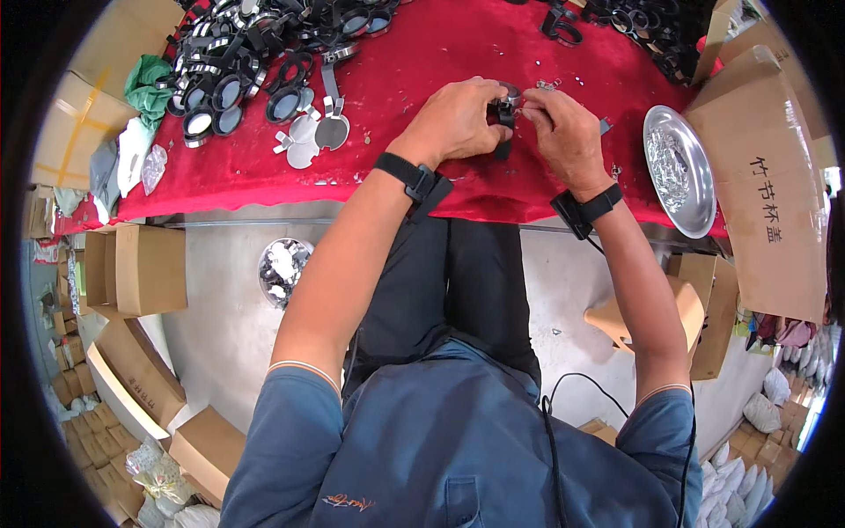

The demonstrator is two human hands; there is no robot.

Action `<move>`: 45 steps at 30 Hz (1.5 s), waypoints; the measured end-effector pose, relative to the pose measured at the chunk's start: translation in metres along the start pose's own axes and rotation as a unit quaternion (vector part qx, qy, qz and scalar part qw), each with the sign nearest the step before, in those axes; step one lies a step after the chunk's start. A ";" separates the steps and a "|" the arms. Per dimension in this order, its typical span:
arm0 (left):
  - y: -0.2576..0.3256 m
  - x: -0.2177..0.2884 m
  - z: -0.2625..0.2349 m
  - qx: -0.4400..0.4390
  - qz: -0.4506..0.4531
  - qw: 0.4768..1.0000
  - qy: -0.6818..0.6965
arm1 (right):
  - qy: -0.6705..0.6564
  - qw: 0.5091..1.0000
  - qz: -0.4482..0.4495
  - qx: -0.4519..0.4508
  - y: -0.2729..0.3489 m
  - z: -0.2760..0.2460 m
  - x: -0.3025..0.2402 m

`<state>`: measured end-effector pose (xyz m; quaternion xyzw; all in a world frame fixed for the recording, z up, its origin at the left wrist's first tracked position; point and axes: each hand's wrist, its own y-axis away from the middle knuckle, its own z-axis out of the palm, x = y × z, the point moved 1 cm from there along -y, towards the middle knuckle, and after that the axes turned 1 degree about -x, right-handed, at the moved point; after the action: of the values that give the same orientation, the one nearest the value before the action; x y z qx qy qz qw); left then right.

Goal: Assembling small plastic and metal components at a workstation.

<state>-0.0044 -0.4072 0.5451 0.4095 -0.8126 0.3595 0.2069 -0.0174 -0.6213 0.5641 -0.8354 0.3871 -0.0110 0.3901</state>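
My left hand (453, 121) grips a small black ring-shaped lid part (503, 113) upright above the red cloth, its fingers wrapped round one side. Close by on the right, my right hand (566, 134) has thumb and fingertips pinched together beside the part. What those fingertips hold is too small to make out. Just beyond them lie a few small bent wire pieces (547, 85). To the left of my left hand rest flat metal discs with tabs (332, 133) and a black ring lid with a grey insert (284, 105).
A large heap of black ring lids (224, 75) covers the table's far left, with more black rings (563, 25) at the back. On the right sits a steel dish (658, 198) of small wire pieces against a cardboard box (761, 185). A tub of scraps (283, 268) stands below.
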 end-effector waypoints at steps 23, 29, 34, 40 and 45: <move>-0.014 -0.005 -0.001 -0.056 -0.032 0.997 -0.033 | -0.005 0.997 0.027 0.068 0.006 0.022 -0.019; -0.014 0.001 -0.002 -0.045 -0.042 0.997 -0.055 | -0.050 0.987 0.121 0.096 0.012 0.024 -0.027; -0.020 0.003 -0.009 -0.071 -0.038 0.992 -0.099 | -0.062 0.979 0.158 0.109 0.009 0.035 -0.030; -0.022 0.005 -0.012 -0.080 -0.043 0.994 -0.054 | -0.145 0.948 0.239 0.152 0.023 0.026 -0.034; -0.022 0.021 -0.016 -0.099 -0.089 0.988 -0.084 | -0.182 0.907 0.319 0.204 0.059 0.003 -0.032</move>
<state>0.0017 -0.4151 0.5782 0.4868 -0.8188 0.2218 0.2084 -0.0765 -0.6210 0.5321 -0.5570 0.5446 0.1875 0.5984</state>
